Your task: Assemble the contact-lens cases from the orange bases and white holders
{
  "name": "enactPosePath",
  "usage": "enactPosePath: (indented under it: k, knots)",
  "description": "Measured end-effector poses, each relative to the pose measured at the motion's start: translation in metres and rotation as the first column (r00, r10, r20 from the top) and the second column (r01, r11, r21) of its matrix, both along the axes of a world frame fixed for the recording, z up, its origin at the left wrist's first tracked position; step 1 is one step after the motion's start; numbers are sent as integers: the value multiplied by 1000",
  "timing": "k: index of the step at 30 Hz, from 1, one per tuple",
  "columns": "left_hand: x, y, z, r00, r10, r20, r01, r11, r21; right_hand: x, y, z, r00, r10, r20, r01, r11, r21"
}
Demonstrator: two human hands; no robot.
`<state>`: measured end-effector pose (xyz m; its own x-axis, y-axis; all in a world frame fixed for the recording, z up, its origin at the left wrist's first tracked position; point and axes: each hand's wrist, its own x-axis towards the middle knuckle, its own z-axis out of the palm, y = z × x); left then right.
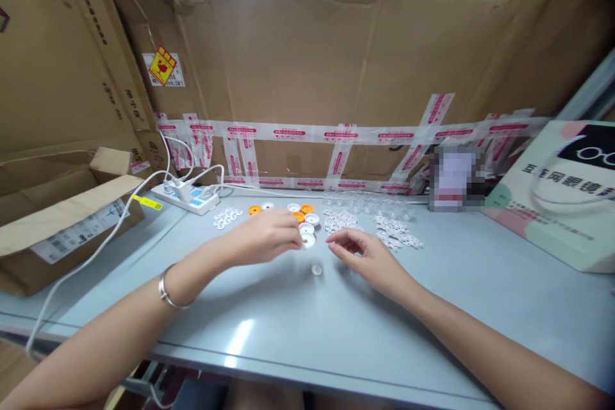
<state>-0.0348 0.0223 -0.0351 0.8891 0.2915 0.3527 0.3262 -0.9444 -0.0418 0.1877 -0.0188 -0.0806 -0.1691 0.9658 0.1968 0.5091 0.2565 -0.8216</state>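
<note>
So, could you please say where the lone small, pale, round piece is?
In the head view, the round piece lies at lower middle on the grey table, on the person's side of the gap between left hand and right hand.

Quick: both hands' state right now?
Left hand: curled, at the edge of a white, round, plastic-looking cup; whether it grips the cup cannot be told.
Right hand: partly open, loosely curved, nothing visibly held.
</note>
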Motion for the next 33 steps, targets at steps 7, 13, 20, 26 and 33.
enactPosePath:
  k: [7,13,20,26,33]
  knots:
    - [20,-2,-32,987,-152,-61,162,960,228,3,3,-1,999,45,-6,-45,999,3]
    - [20,-1,-37,980,-169,-107,187,963,196,2,4,-7,995,95,36,-93,995,-45]
    - [21,0,-41,979,-173,-105,190,966,174,-1,2,-16,975,167,146,-166,986,-18]
    - [22,2,-45,978,-174,-117,192,967,170,-4,1,-20,959,180,219,-193,980,42]
    - [21,3,-47,981,-174,-82,182,977,109,-5,2,-22,954,164,252,-184,981,59]
